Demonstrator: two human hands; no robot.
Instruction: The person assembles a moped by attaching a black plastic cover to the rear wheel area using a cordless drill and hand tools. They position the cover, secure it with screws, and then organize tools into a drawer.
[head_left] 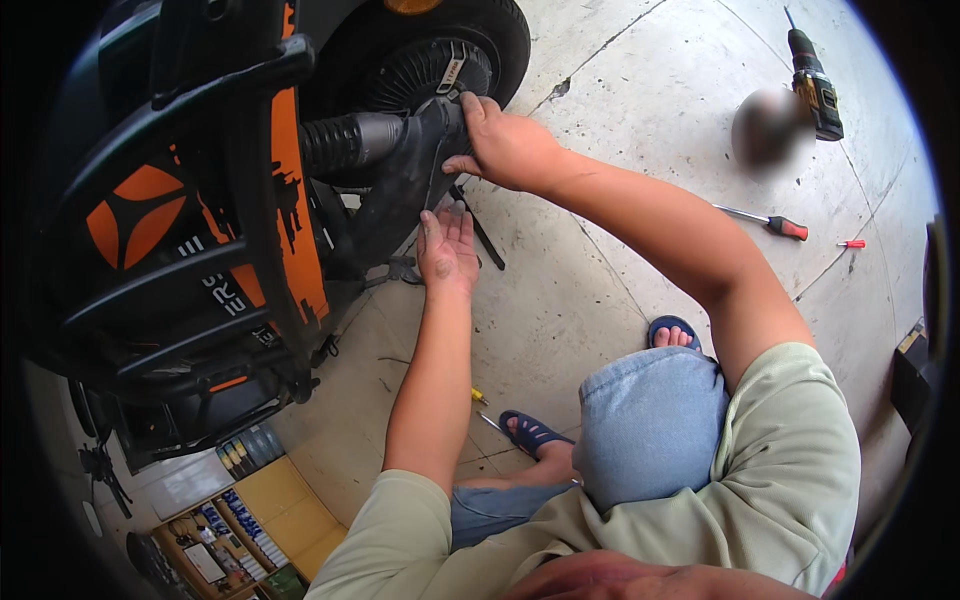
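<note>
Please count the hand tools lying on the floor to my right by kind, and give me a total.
Drill: 1
Large screwdriver, red handle: 1
Small red screwdriver: 1
Total: 3

Pale green short-sleeved shirt (790, 470), sleeves ending well above the elbows so both forearms are bare down to the hands. Light blue denim shorts (650, 420), a bit faded at the knee. Dark blue strappy sandals (532, 432), toes showing.
</note>
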